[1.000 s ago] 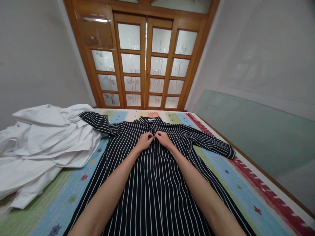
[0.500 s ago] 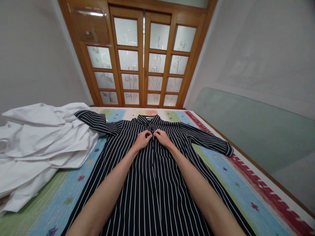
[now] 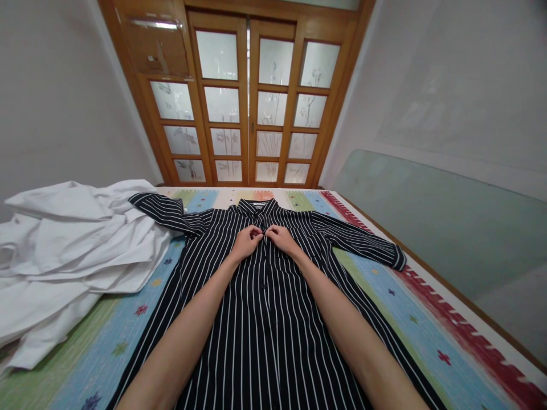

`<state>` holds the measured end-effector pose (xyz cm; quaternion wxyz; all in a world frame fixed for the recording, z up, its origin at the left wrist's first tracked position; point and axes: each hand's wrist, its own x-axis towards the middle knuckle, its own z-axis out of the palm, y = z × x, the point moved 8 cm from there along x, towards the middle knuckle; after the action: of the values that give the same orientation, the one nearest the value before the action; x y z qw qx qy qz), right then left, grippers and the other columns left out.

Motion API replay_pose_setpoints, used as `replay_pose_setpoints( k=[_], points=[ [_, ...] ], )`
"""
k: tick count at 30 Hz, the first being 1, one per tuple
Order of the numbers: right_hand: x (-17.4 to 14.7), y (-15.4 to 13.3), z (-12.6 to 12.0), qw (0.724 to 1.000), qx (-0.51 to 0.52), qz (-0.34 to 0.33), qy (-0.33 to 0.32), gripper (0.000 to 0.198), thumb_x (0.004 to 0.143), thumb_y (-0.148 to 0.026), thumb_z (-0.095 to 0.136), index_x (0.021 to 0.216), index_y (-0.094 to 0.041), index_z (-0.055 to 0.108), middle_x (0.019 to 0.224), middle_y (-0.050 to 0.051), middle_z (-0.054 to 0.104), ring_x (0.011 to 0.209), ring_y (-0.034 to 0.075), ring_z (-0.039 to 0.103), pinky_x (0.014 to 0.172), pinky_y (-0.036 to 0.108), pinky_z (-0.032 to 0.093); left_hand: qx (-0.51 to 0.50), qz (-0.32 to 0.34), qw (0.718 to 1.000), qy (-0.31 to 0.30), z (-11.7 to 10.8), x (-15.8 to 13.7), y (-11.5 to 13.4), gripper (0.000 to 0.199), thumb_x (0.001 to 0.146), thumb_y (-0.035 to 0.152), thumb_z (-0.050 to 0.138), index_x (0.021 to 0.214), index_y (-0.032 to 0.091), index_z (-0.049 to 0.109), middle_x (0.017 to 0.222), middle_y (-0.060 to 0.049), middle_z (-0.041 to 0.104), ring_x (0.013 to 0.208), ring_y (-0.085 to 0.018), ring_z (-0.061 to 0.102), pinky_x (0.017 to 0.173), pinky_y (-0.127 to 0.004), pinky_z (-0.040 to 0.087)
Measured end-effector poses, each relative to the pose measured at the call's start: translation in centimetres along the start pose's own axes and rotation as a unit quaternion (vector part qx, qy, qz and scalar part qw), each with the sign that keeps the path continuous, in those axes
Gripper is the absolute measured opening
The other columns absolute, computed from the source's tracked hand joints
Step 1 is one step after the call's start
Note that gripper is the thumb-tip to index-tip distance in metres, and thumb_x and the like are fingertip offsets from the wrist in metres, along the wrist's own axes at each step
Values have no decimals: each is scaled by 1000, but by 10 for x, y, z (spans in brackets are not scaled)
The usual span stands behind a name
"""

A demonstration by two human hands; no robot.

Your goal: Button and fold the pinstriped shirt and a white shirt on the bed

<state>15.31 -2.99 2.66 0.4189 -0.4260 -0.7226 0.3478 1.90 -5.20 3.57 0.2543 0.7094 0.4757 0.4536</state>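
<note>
A black shirt with white stripes lies spread out, front up, its collar at the far end and a sleeve out to each side. At its front edge, a little below the collar, my left hand pinches the cloth from the left. Close beside it, my right hand pinches the same placket from the right. The fingertips of both nearly meet, and they hide the button or hole between them. Below, the front runs down in a line with small dark buttons.
A heap of white cloth lies at the left, touching the shirt's left cuff. Under everything is a colourful patterned bed cover. A pale green board stands along the right edge. Wooden glazed doors are at the back.
Both hands have shifted very slightly to the left, still pinching the shirt's front at the same spot. The shirt and the white cloth lie as before.
</note>
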Motion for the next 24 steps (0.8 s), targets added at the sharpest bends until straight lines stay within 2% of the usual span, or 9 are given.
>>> replay_pose_setpoints(
  k=[3,8,12,17,21,24],
  points=[
    [-1,0,1,1000,7,7,-3,18,78,-22,52,65,-18,64,66,-1,64,57,12,54,61,24,42,-9,-14,1000,1,0,0,-2,4,78,16,62,80,17,65,79,-3,70,74,-16,65,73,-30,51],
    [-5,-10,-6,998,-46,-18,42,6,69,-21,65,65,-18,65,64,-1,65,60,13,57,61,24,43,-12,-16,1000,6,-1,0,-1,4,77,15,62,79,18,65,80,-3,70,75,-16,65,74,-29,51],
    [-8,-13,-8,996,-75,-16,47,19,68,-35,74,65,-17,66,62,0,65,58,13,57,58,24,43,-19,-17,1000,3,-1,0,-1,5,76,15,62,79,18,65,81,-3,70,75,-16,65,74,-29,52],
    [-7,-9,-6,995,-94,-14,33,4,66,-19,68,67,-17,71,64,1,69,60,14,61,61,24,45,-9,-10,1000,-5,1,0,0,4,76,17,62,78,18,65,79,-2,70,74,-16,65,74,-30,53],
    [-4,-2,-10,995,-82,-5,54,8,67,-16,62,64,-17,69,64,1,69,63,15,62,65,25,47,-7,-10,1000,-7,1,-1,1,4,77,18,62,79,18,65,81,-3,71,73,-16,65,74,-30,53],
    [-2,6,-12,997,-39,25,58,10,68,-18,59,62,-17,67,61,0,66,55,13,58,59,24,46,0,-7,1000,-9,1,-1,2,5,78,19,62,80,18,66,81,-3,71,73,-16,64,74,-31,53]
  ],
)
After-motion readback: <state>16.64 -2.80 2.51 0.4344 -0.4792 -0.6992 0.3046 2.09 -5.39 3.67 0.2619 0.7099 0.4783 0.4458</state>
